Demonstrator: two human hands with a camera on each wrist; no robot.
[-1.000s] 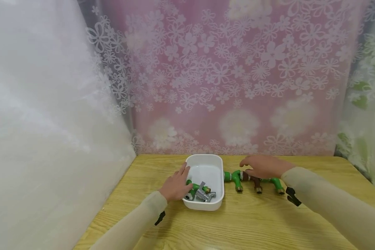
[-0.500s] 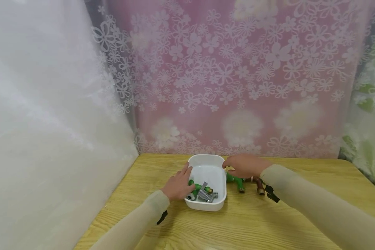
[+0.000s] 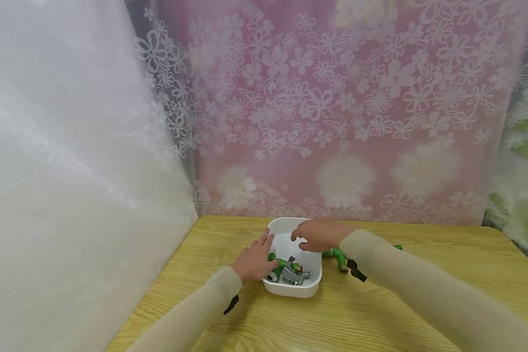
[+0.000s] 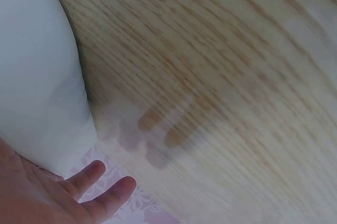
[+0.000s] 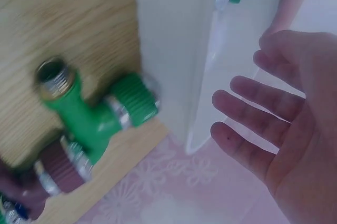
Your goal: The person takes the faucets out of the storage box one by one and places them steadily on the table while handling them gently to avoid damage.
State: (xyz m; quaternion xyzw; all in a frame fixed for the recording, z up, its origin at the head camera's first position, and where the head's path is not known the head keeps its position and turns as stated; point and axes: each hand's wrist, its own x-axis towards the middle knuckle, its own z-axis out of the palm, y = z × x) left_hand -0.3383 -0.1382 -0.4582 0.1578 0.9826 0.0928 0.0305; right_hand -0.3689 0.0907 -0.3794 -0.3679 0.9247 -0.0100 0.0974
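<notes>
A white plastic tub (image 3: 292,292) stands on the table, with a green faucet (image 3: 286,264) and a silver-grey faucet (image 3: 295,275) in its near end. My left hand (image 3: 252,263) rests at the tub's left rim, thumb over the inside, fingers stretched along the wall. Over the far right part of the tub hovers my right hand (image 3: 322,235), its fingers spread and holding nothing in the right wrist view. Just outside the right wall lies another green faucet (image 5: 97,124), and a dark brown faucet (image 5: 60,166) lies beside it, hidden behind my right arm in the head view.
The wood-grain table (image 3: 378,313) ends at a pink flowered curtain (image 3: 347,122) behind. White sheeting (image 3: 70,171) hangs along the left side. A green faucet end (image 3: 397,247) shows beyond my right forearm.
My right hand has moved left from above the row of faucets to over the tub. The left hand stays at the tub's left rim. The head view has shifted slightly.
</notes>
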